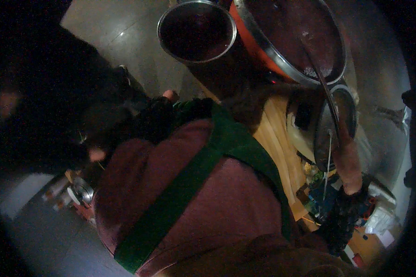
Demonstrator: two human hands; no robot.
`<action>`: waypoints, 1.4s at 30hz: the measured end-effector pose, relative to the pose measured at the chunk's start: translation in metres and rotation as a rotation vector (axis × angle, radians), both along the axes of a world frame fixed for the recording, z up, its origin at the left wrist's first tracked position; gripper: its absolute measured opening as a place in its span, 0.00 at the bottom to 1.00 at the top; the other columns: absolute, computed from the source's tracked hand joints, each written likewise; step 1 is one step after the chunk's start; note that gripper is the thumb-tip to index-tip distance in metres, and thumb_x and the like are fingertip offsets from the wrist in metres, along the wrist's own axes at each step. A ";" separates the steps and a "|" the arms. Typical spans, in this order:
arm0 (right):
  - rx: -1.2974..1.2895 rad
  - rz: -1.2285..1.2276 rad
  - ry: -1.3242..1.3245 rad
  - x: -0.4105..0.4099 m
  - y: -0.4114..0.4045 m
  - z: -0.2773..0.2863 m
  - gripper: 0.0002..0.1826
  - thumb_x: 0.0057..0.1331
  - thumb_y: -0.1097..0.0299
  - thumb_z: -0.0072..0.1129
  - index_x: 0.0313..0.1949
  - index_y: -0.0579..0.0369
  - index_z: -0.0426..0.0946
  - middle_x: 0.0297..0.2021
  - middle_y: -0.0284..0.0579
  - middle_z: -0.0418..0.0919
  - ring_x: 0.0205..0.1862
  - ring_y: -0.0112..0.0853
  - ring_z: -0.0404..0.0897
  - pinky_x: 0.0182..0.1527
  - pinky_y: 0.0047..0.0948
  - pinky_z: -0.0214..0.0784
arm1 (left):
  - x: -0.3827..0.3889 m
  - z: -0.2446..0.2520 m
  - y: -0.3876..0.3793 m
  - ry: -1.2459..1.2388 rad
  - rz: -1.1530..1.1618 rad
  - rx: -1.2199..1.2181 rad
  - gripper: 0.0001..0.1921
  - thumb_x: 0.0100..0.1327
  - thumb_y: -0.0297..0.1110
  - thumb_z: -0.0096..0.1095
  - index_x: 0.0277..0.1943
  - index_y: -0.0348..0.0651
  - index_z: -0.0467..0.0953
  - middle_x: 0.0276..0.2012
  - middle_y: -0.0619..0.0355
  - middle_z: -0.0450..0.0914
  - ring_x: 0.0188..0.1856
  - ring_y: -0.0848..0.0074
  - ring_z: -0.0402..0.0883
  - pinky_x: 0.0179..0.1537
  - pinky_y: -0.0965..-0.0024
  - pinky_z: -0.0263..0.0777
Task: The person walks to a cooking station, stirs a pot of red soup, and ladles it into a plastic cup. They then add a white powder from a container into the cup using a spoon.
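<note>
My right hand (348, 166) is closed around a long, thin, dark rod-like handle (329, 98). A dark lacy cuff covers that wrist. The handle's far end reaches into a large orange vessel (253, 45) with a broad metal rim and dark reddish contents (298, 31). Beneath my right hand is a round, dark lid-like surface (336, 128). What seems to be my left hand (170, 95) shows only as a small patch of skin past a dark sleeve; most of it is hidden in shadow. A green apron (180, 187) lies over my maroon top.
Left of the orange vessel stands a metal-rimmed pot (197, 31) with a dark interior. A wooden board (279, 149) and a pale appliance (300, 121) lie nearer. Mixed clutter (378, 221) fills the lower right. A shiny metal vessel (83, 192) is at left, amid deep shadow.
</note>
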State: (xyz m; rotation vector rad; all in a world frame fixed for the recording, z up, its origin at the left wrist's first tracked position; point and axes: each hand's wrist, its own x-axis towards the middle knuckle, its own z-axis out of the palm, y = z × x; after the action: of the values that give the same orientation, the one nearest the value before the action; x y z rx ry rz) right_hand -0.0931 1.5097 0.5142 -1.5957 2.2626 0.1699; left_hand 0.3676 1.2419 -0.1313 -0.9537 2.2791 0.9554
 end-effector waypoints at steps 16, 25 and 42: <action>0.040 -0.239 -0.019 -0.057 0.015 0.012 0.33 0.62 0.82 0.42 0.67 0.48 0.55 0.43 0.64 0.77 0.44 0.56 0.77 0.44 0.47 0.70 | -0.071 0.236 -0.068 1.223 1.754 0.445 0.35 0.68 0.57 0.46 0.69 0.41 0.56 0.70 0.56 0.56 0.68 0.63 0.58 0.67 0.59 0.52; -0.263 -0.115 -0.102 -0.095 -0.036 -0.058 0.39 0.54 0.86 0.41 0.68 0.54 0.55 0.51 0.64 0.72 0.55 0.53 0.71 0.55 0.39 0.64 | -0.125 0.260 -0.091 1.559 1.637 0.635 0.24 0.69 0.47 0.47 0.62 0.41 0.66 0.55 0.53 0.75 0.54 0.62 0.75 0.52 0.61 0.73; -0.043 -0.034 -0.094 -0.075 -0.178 -0.078 0.33 0.59 0.78 0.49 0.66 0.63 0.57 0.58 0.56 0.70 0.61 0.40 0.69 0.63 0.31 0.56 | -0.131 0.264 -0.086 1.661 1.610 0.693 0.22 0.70 0.43 0.46 0.62 0.40 0.66 0.55 0.53 0.74 0.53 0.64 0.76 0.52 0.61 0.73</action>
State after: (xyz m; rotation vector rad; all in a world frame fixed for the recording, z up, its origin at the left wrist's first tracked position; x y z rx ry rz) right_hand -0.1684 1.3313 0.4359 -1.5524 2.2338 0.0363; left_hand 0.2364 1.1558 0.1329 -1.8860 0.7577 3.8626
